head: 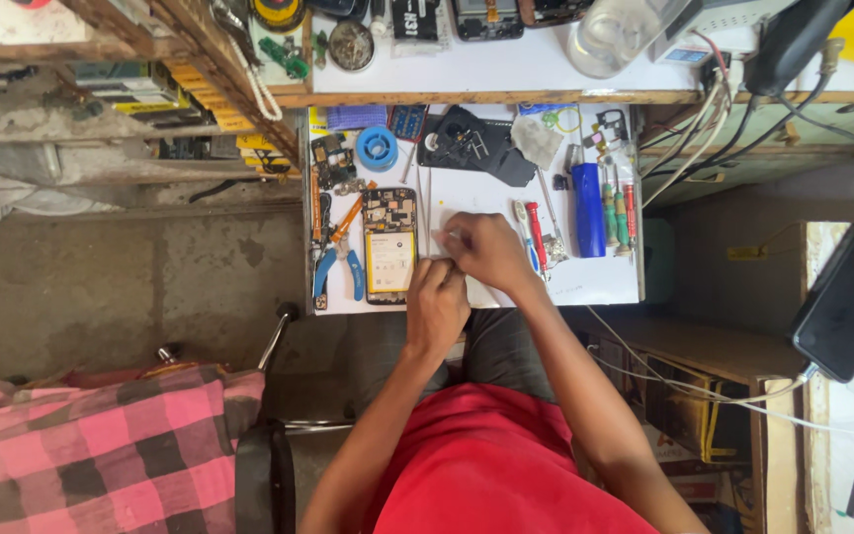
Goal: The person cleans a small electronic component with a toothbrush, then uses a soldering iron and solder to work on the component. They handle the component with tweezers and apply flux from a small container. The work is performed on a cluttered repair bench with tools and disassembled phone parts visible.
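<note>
Both hands pinch a small pale part: left hand (437, 305), right hand (486, 249), just beside the opened phone (389, 245) on the tabletop (595, 282). Risk: a slip drops the part among the screwdrivers (536, 235).

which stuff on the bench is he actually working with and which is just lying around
In hand:
- left hand and right hand, pinching something small and pale between them, too small to tell
- opened phone, beside the left hand

Lying about:
- blue-handled pliers
- blue cylinder
- red screwdriver
- blue spool
</note>
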Tool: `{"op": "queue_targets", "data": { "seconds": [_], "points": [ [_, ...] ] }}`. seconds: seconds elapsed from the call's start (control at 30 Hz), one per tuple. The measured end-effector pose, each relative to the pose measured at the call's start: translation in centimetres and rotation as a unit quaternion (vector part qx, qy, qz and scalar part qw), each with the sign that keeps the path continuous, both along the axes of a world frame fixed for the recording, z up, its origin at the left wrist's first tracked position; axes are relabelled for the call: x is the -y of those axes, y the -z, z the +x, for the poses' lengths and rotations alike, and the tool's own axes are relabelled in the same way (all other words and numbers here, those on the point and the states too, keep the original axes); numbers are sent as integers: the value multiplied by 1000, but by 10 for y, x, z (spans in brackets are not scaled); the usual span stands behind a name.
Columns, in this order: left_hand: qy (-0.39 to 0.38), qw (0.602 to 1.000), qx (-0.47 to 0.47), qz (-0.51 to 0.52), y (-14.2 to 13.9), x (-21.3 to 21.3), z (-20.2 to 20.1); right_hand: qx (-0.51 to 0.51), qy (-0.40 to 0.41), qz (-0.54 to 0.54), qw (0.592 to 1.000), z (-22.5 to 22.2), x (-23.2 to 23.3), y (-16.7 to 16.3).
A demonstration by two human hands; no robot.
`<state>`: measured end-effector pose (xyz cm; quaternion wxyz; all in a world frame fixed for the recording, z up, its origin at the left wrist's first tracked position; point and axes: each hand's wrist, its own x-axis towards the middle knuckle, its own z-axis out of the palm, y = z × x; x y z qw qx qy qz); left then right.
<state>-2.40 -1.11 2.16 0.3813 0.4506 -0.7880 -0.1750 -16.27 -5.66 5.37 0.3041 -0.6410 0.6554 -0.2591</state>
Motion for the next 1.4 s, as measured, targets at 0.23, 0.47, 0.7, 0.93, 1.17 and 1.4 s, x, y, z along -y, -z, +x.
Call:
{"op": "queue_targets", "data": {
  "seconds": [0.23, 0.47, 0.7, 0.93, 1.17, 1.4],
  "points": [
    [6, 1000, 1, 11, -5, 18, 0, 88, 104, -36, 990, -98, -22, -54],
    [-9, 1000, 8, 13, -5, 25, 5, 168, 333, -188, 909, -209, -76, -155],
    [-8, 1000, -24, 3, 0, 28, 6, 246, 328, -232, 882, -280, -88, -182],
    [-3, 1000, -5, -11, -1, 26, 10, 300, 333, -234, 863, -299, -97, -167],
    [-8, 1000, 2, 1, -2, 25, 11, 331, 336, -232, 851, -303, -103, -152],
    [-14, 1000, 2, -8, 0, 23, 11, 350, 340, -231, 842, -305, -110, -144]
  ]
}}
